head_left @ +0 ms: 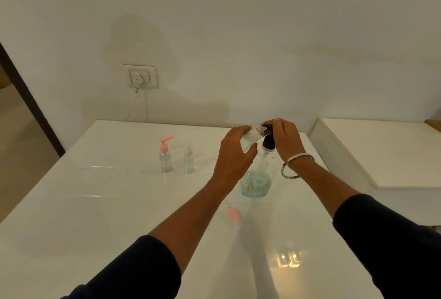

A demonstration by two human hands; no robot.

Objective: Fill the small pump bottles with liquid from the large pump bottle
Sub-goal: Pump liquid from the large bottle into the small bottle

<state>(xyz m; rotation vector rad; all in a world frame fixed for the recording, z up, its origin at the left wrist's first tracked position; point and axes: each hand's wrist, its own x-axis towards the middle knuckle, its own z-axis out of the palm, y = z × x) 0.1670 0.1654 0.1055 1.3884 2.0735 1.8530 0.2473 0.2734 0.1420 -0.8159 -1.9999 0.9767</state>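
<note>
My left hand (pixel 235 153) grips a small clear bottle (pixel 250 135) with no cap, tilted so its threaded neck points at the black spout of the large pump bottle (pixel 256 183). The large bottle is clear, stands on the white table (pixel 95 203) and holds a little bluish liquid at its base. My right hand (pixel 285 137) lies over its black pump head, fingers curled on top. A pink pump cap (pixel 234 215) lies loose on the table nearer me. To the left stand a small bottle with a pink pump (pixel 165 155) and a small clear spray bottle (pixel 189 159).
A wall socket (pixel 140 76) with a plugged-in white cable sits behind the table's far edge. A second white surface (pixel 381 155) adjoins the table on the right. A dark door frame (pixel 26 98) rises at the left. A metal bangle (pixel 297 165) circles my right wrist.
</note>
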